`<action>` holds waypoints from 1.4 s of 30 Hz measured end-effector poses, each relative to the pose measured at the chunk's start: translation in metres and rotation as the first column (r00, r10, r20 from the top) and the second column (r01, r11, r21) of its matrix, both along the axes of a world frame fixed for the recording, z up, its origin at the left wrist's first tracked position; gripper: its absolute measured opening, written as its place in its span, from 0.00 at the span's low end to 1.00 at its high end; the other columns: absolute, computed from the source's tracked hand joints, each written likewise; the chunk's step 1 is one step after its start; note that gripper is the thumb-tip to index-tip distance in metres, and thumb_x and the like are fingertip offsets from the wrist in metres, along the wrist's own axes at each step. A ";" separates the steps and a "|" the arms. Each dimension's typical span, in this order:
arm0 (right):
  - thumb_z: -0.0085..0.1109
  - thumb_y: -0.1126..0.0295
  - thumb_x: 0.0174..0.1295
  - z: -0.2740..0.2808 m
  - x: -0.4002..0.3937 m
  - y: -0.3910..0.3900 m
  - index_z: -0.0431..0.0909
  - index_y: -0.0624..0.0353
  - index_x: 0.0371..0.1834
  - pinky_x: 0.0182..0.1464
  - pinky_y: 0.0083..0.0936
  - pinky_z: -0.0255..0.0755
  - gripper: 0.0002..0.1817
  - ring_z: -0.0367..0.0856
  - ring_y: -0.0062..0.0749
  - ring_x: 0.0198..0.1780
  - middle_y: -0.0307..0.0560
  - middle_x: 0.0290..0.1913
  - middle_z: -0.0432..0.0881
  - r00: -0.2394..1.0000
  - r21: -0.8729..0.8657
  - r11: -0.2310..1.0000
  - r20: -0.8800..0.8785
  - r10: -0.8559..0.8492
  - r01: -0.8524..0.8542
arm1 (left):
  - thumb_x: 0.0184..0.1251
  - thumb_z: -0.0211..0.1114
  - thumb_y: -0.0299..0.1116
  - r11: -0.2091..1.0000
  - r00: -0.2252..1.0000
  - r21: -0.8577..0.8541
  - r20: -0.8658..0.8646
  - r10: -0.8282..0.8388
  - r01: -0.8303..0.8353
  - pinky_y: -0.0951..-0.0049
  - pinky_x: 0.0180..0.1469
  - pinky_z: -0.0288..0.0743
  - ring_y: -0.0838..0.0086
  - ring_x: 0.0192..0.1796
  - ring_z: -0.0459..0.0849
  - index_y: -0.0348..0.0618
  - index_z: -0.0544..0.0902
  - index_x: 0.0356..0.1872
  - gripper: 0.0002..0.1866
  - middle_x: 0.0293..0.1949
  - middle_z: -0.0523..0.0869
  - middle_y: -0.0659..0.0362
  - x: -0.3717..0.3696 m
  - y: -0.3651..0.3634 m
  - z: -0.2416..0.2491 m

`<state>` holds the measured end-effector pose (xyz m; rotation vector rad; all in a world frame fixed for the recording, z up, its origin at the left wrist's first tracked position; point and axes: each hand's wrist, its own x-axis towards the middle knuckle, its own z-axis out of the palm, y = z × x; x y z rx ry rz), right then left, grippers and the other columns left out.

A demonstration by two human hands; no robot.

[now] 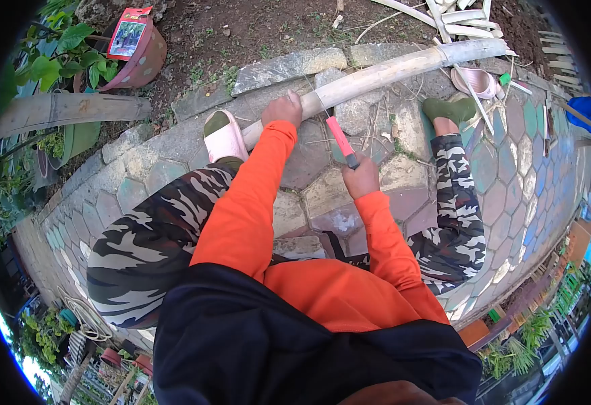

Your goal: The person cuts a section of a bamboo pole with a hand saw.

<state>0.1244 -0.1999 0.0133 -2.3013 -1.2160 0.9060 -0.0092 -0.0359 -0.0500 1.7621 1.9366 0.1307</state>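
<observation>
A long pale bamboo pole [403, 73] lies slantwise over the stone edging, from the upper right down to the pink slipper [225, 140] on my left foot. My left hand [283, 110] is wrapped round the pole near its lower left part. My right hand [361, 177] holds a saw by its pink and black handle [340, 138]. The thin blade runs up from the handle and meets the pole just right of my left hand; its far part is hard to make out. My right foot, in a green sock [449, 110], rests on the paving.
Split bamboo pieces [467, 19] are piled at the top right. An empty pink slipper [476, 82] lies beside the pole. A planter [140, 57] with a red packet [129, 32] stands at the upper left, above another bamboo length [73, 110]. Hexagonal paving [498, 182] spreads around my legs.
</observation>
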 end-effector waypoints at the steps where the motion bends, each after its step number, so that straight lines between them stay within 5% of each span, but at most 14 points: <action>1: 0.55 0.69 0.50 0.008 -0.002 0.006 0.76 0.63 0.29 0.37 0.50 0.70 0.08 0.77 0.65 0.32 0.68 0.25 0.77 1.000 -0.010 1.000 -0.017 0.017 -0.017 | 0.67 0.40 0.49 1.000 1.000 0.008 0.010 -0.002 0.001 0.52 0.43 0.76 0.45 0.35 0.83 0.35 0.86 0.26 0.30 0.29 0.83 0.39 0.000 -0.001 0.000; 7: 0.53 0.69 0.50 -0.004 0.007 -0.035 0.77 0.63 0.29 0.39 0.50 0.70 0.09 0.78 0.63 0.35 0.67 0.26 0.78 1.000 -0.042 0.999 -0.016 -0.002 0.001 | 0.67 0.39 0.51 1.000 1.000 -0.023 -0.016 0.007 -0.007 0.51 0.45 0.74 0.43 0.37 0.83 0.33 0.85 0.28 0.32 0.30 0.83 0.37 -0.003 0.001 0.004; 14: 0.54 0.66 0.52 -0.038 -0.002 0.025 0.76 0.63 0.31 0.37 0.48 0.70 0.10 0.78 0.63 0.35 0.67 0.27 0.78 1.000 0.054 0.998 0.015 0.022 -0.023 | 0.67 0.39 0.51 0.999 0.999 -0.014 0.015 -0.029 0.030 0.50 0.44 0.75 0.44 0.36 0.83 0.34 0.85 0.27 0.32 0.29 0.83 0.37 -0.003 0.011 0.004; 42: 0.52 0.68 0.49 -0.009 -0.008 0.044 0.77 0.63 0.27 0.37 0.46 0.70 0.09 0.77 0.64 0.34 0.67 0.26 0.77 0.997 -0.025 0.997 0.005 0.071 -0.071 | 0.68 0.39 0.48 1.000 1.000 -0.006 -0.016 0.011 -0.011 0.53 0.42 0.76 0.46 0.33 0.84 0.35 0.85 0.24 0.31 0.27 0.83 0.40 -0.004 -0.003 0.002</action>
